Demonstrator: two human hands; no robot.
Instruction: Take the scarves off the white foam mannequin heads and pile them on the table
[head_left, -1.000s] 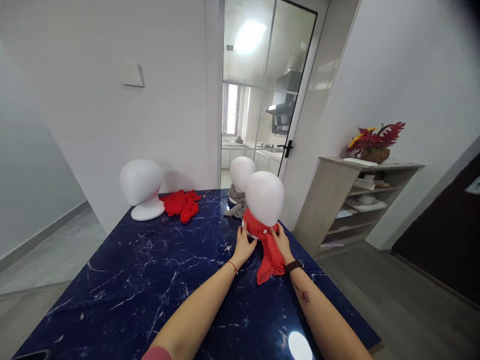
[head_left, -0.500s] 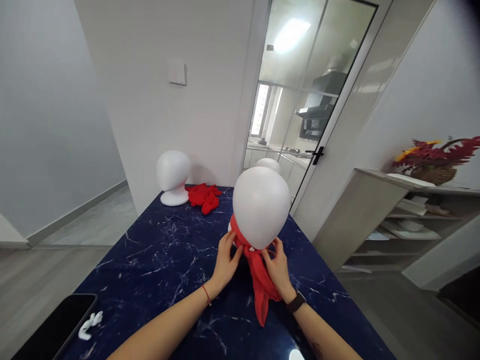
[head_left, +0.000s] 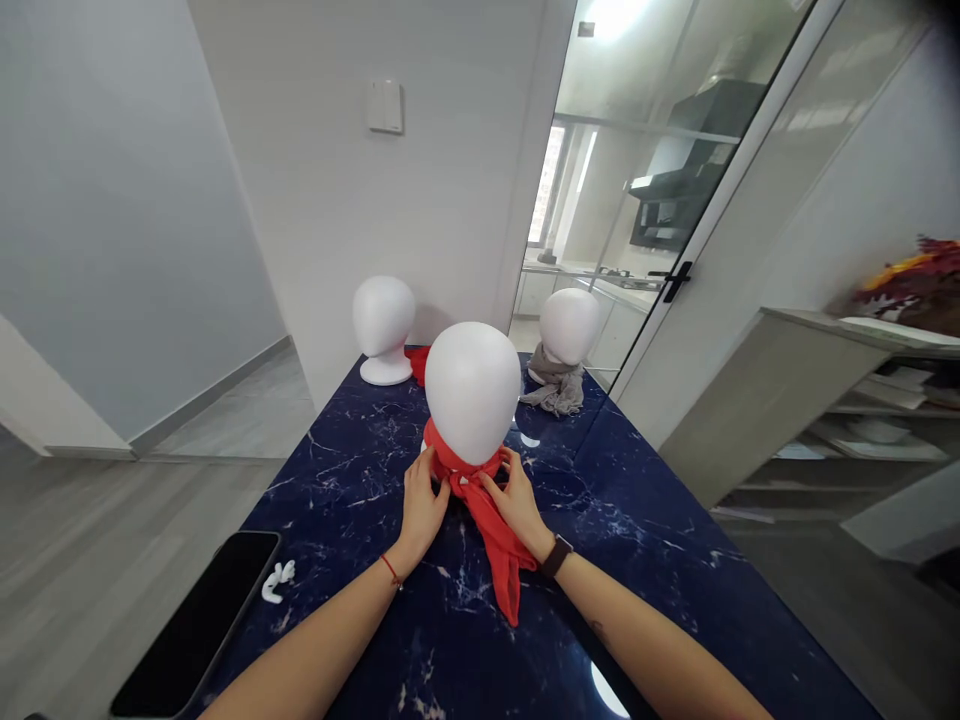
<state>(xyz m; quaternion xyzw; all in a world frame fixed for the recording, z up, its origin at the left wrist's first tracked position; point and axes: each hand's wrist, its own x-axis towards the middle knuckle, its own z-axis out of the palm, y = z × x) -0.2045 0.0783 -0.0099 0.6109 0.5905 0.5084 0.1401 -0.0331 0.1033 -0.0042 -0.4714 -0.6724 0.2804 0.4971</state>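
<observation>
- Nowhere is any brand, label or readable writing visible: the mannequin heads, the phone (head_left: 196, 630) lying face up with a dark screen, and the wall switch (head_left: 385, 106) are all unmarked.
- Red scarf (head_left: 484, 505) is wrapped around the neck of the nearest white mannequin head (head_left: 471, 392), knotted at the front; its loose tail hangs down onto the dark blue marble table (head_left: 675, 590), between the two forearms.
- Left hand (head_left: 421, 508): fingers curled against the scarf on the left side of the neck, pinching the fabric beside the knot.
- Right hand (head_left: 519, 505): fingers closed on the scarf on the right side of the knot, with the tail running down just beside the wrist. A dark watch (head_left: 556, 556) is on that wrist; a thin red string is on the left wrist.
- Both hands sit low at the base of the head, the knot between them.
- Farther back: a second bare white head (head_left: 384, 325) with red cloth (head_left: 417, 362) just beside it, and a third head (head_left: 569, 327) with a grey scarf (head_left: 556, 388) around its base.
- A small white item (head_left: 277, 580) lies beside the phone at the table's left edge.
</observation>
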